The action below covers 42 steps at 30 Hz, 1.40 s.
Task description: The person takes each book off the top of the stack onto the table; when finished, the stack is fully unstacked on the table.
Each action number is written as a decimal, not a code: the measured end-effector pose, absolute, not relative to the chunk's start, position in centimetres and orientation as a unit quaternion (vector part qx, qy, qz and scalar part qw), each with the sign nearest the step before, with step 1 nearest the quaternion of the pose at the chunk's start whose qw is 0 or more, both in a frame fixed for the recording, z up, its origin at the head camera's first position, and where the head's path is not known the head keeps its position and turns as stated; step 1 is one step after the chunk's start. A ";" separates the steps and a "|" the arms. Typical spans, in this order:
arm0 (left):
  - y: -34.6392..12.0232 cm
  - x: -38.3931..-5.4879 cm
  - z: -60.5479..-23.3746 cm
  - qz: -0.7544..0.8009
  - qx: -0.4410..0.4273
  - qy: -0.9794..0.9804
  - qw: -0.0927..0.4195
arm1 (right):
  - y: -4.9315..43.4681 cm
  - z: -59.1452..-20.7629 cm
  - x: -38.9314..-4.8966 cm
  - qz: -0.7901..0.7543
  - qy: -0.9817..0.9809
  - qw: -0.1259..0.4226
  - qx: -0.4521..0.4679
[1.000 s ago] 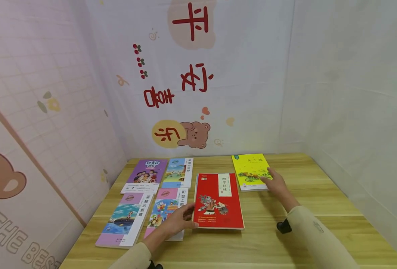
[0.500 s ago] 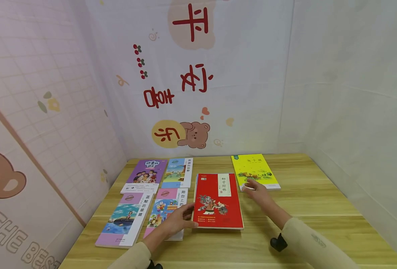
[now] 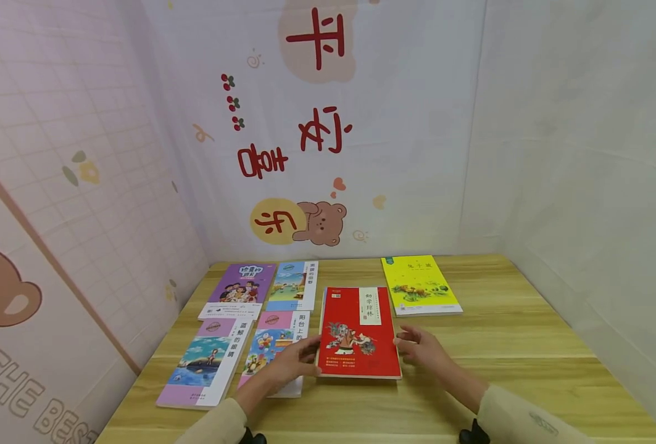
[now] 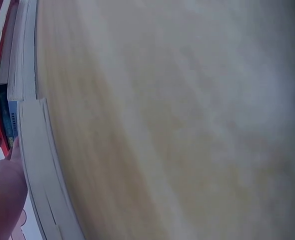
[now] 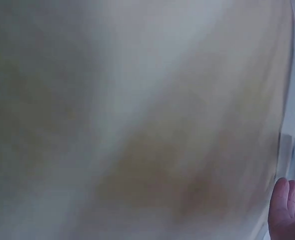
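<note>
In the head view a red book (image 3: 355, 333) lies at the middle of the table. The left wrist view shows other books (image 4: 22, 60) stacked beneath it. My left hand (image 3: 291, 364) holds the red book at its left edge, thumb toward the near corner; the left wrist view has thumb and finger on either side of its cover. My right hand (image 3: 421, 346) is at the book's right edge, fingertips right by it. Its fingers (image 5: 291, 197) look straight in the right wrist view. Behind lies a yellow book (image 3: 416, 283).
On the left lie a purple book (image 3: 244, 283), a blue book (image 3: 289, 287), a lake-picture book (image 3: 200, 370) and a pink book (image 3: 272, 345), partly behind my left hand. Printed cloth (image 3: 405, 123) walls the wooden table (image 3: 516, 364) at the back and sides.
My right hand has left the yellow book and come left and nearer, to the red book's right edge. The left hand has stayed at the red book's left edge.
</note>
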<state>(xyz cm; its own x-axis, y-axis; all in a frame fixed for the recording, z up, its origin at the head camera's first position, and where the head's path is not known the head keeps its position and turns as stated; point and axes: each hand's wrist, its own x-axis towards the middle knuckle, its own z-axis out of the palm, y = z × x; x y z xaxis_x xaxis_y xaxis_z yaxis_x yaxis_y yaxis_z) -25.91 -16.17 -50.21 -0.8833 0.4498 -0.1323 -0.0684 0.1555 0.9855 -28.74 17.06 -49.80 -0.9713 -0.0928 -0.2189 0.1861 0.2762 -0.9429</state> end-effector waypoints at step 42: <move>-15.1 -25.4 -50.4 0.551 0.117 0.811 0.157 | 17.1 -49.0 -27.5 -0.598 0.791 0.120 0.046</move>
